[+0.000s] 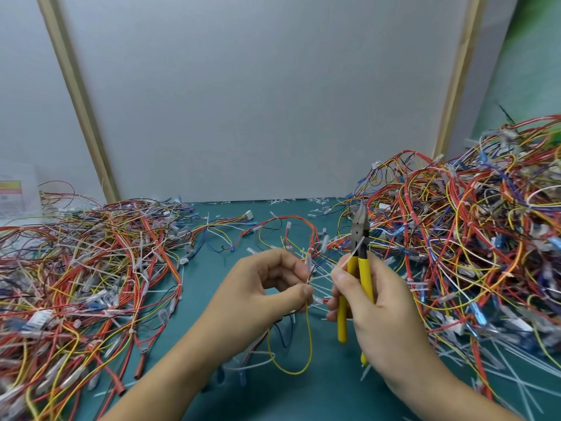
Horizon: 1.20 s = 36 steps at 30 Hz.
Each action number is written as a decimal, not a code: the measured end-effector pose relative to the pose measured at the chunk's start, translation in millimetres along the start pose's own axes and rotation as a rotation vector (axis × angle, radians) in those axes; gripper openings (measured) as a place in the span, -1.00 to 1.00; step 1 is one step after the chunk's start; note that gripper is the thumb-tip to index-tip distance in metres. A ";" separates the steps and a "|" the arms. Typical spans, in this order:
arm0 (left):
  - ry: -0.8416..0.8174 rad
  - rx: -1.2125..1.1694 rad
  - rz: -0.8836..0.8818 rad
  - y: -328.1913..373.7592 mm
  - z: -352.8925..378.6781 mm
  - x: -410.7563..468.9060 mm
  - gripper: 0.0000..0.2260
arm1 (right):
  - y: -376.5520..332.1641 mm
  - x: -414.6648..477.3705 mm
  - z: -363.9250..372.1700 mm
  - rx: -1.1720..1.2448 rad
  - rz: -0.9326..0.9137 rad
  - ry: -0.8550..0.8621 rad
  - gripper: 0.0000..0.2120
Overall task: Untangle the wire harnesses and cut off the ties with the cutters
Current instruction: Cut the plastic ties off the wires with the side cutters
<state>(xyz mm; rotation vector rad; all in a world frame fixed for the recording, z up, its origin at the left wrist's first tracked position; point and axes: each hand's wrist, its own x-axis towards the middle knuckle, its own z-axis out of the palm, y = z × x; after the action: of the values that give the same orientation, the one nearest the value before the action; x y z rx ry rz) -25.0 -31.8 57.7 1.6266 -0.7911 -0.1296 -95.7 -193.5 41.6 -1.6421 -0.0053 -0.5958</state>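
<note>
A teal mat (273, 399) is spread over the work surface. Behind it a pale grey panel (258, 101) is framed by two slanted beige strips (79, 95), and a patch of green (522, 71) is seen at the upper right. The mat is flanked by two tangled masses of red, yellow, blue and white wiring: a left heap (91, 268) and a taller right heap (470, 232). Cut ties (516, 375) are scattered over the mat at the lower right, and more lie along the foot of the panel. A wire harness (311, 344) is held above the middle of the mat, between the heaps. It is pinched between the thumb and curled forefinger of the left hand (264, 287), and a yellow loop is left hanging below. The cutters (361, 235) are gripped by their yellow handles in the right hand (379, 308), whose fingers are wrapped round them. The dark head is pointed up and away, with the jaws nearly closed. A white tie (349, 256) is seen slanting across the handles from the right thumb tip; whether it is pinched there cannot be told.
</note>
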 end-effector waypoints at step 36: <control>0.299 -0.171 0.123 14.1 -4.9 0.6 -0.91 | -0.7 -1.2 -8.3 -0.375 -0.158 -0.244 -0.53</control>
<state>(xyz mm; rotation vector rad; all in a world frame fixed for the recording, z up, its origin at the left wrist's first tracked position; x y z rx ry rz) -27.9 -28.2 71.8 1.3913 -0.6291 0.1287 -100.1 -200.7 42.1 -2.0861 -0.2149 -0.5334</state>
